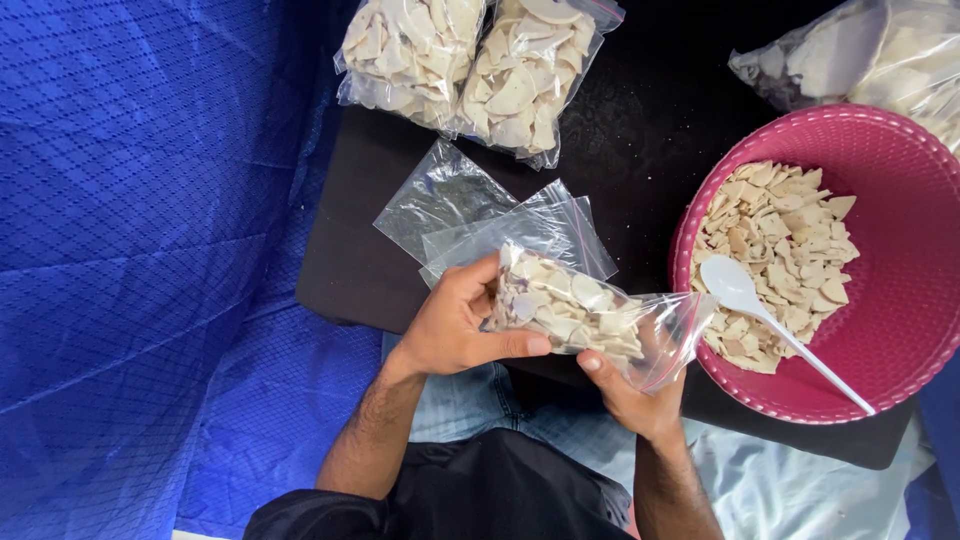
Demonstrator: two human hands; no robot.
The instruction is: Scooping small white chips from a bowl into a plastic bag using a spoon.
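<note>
Both yr hands grip clear zip bag (590,318) of pale flat chips: L hand (455,325) closed on its left end, R hand (630,395) pinching underneath | woven pink basket (880,150) right, same chips + white plastic spoon (770,325)

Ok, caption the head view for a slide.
Both hands, left hand and right hand, hold a clear plastic bag of pale chips beside a pink woven basket.

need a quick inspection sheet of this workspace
surface: black board across the lap
job's things: clear bag part filled with pale chips, held on its side; pink basket of chips with a white spoon in it
clutter: two filled bags at the far edge; empty bags lying flat; more bags behind the basket
grippers: left hand and right hand both grip the clear bag
cables: nothing seen
surroundings: blue sheet to the left
</note>
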